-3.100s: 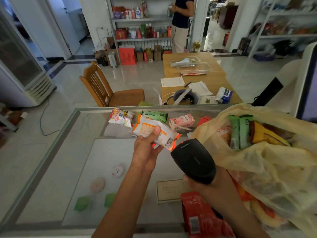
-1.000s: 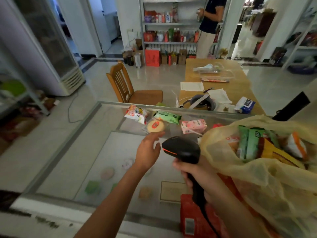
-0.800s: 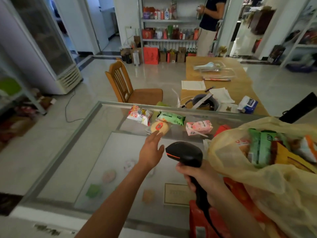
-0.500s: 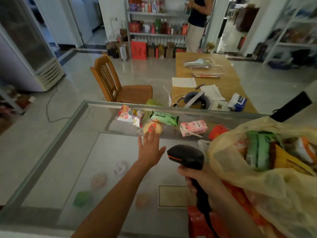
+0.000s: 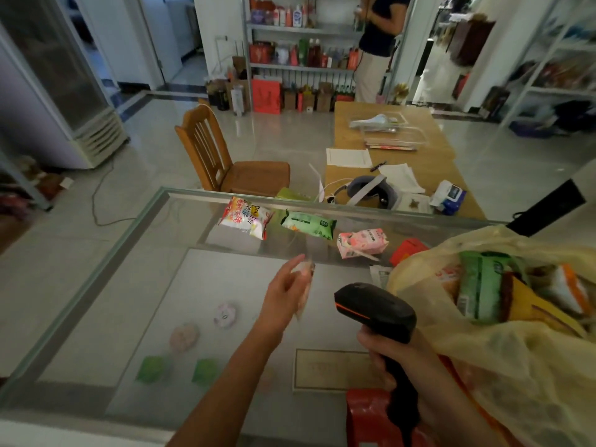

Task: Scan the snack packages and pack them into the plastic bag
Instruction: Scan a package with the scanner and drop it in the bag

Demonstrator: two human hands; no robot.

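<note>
1. The glass counter runs in from the left. Small green and pink round things lie under the glass, blurred. Further right, a framed card below the glass carries print too faint to read.
2. A white-and-red packet lies at the counter's far edge. It shows red characters and yellow letters starting "Po"; the rest is unclear.
3. The left hand reaches forward above the glass with its palm turned towards the right. Its thumb and nearly straight fingers pinch a small pale packet, which is motion-blurred with no legible print.
4. A green packet lies just right of the white-and-red one. A pink packet is near it, and the labels on both are too small to read.
5. The black scanner has an orange stripe, and its head points left towards the pale packet. The right hand has its fingers curled tightly round the handle.
6. A red packet is half hidden behind the plastic bag. The bag is yellowish, with an open mouth. A bagged green pack inside shows a barcode at its lower end.
</note>
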